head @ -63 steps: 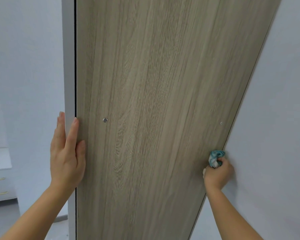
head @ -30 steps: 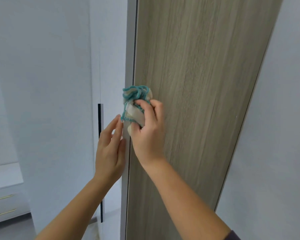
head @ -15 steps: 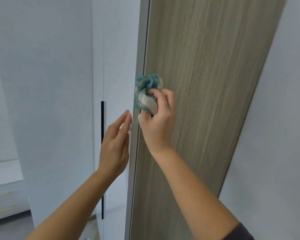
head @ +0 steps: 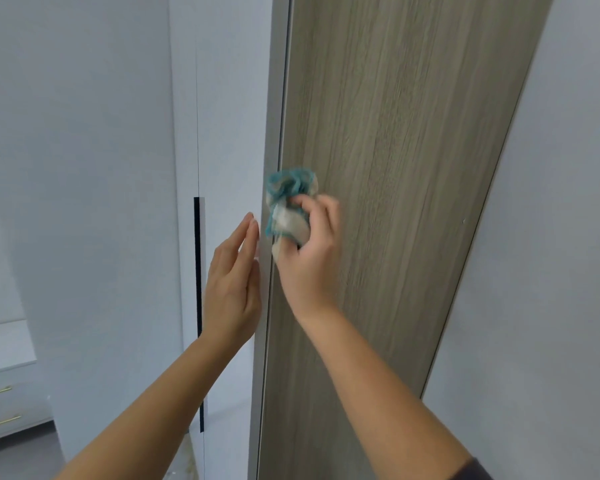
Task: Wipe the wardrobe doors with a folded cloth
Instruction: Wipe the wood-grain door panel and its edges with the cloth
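An open wardrobe door (head: 406,140) shows its wood-grain inner face, with a pale grey edge (head: 274,98) on its left. My right hand (head: 312,251) grips a bunched teal-and-white cloth (head: 288,202) and holds it against the door's left edge. My left hand (head: 234,282) is flat with straight fingers, its fingertips at the grey edge just left of the cloth. A closed white wardrobe door (head: 229,98) stands behind it.
A long black vertical handle (head: 198,306) runs down the white doors at the left. A white drawer unit with gold handles (head: 0,403) sits at the lower left. A plain white wall (head: 551,271) fills the right side.
My right hand carried the cloth from the door's right edge across to its left edge. The door swung, showing more of the white doors. My left hand came off the edge and hovers flat beside it.
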Demonstrator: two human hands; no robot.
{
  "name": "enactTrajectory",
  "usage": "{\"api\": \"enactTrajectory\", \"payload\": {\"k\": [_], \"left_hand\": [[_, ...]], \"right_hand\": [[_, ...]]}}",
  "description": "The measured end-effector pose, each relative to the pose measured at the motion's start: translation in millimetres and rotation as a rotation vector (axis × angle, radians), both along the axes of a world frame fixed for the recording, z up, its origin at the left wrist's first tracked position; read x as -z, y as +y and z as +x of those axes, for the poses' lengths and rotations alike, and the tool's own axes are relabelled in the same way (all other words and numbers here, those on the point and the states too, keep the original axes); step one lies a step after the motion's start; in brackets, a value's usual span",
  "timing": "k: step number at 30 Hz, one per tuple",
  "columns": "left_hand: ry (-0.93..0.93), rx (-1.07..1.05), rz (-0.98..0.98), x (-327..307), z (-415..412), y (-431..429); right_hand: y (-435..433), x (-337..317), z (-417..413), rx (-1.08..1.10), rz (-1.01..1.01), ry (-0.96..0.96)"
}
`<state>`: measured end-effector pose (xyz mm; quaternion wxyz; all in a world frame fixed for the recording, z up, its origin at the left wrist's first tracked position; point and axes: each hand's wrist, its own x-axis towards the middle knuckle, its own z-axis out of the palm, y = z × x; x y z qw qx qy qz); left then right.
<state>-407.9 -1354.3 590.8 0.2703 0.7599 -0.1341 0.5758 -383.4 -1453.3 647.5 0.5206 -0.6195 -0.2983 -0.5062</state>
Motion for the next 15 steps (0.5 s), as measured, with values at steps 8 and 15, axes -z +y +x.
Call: {"api": "enactTrajectory", "payload": {"k": [8,15], "left_hand": [[0.019,0.032,-0.037,0,-4,0],[0.058,0.006,-0.108,5,1,-9]], "right_hand": [[-3,51,-11,-0.03,-0.04,0.079],[-11,2,4,0.003,-0.076,-0.006]]}}
